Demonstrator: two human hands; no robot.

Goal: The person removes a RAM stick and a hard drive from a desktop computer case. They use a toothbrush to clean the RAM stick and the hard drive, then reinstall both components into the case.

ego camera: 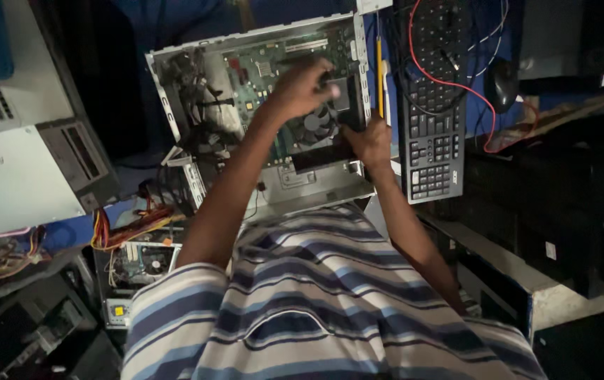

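Note:
An open desktop computer case (175, 84) lies flat in front of me, with a green motherboard (259, 67) inside. My left hand (302, 88) reaches over the board, fingers curled onto the far side of the black cooler fan (316, 125). My right hand (371, 144) grips the case's right wall beside a long black part (319, 158). What lies under my left fingers is hidden. My striped shirt fills the bottom of the view.
A black keyboard (432, 105) lies right of the case, with a red cable (460, 86) across it and a black mouse (502, 81) beyond. A yellow stick (379, 77) lies between the case and the keyboard. A grey case (20, 176) stands at the left. A wire bundle (126, 225) and a second board (143, 262) sit at the lower left.

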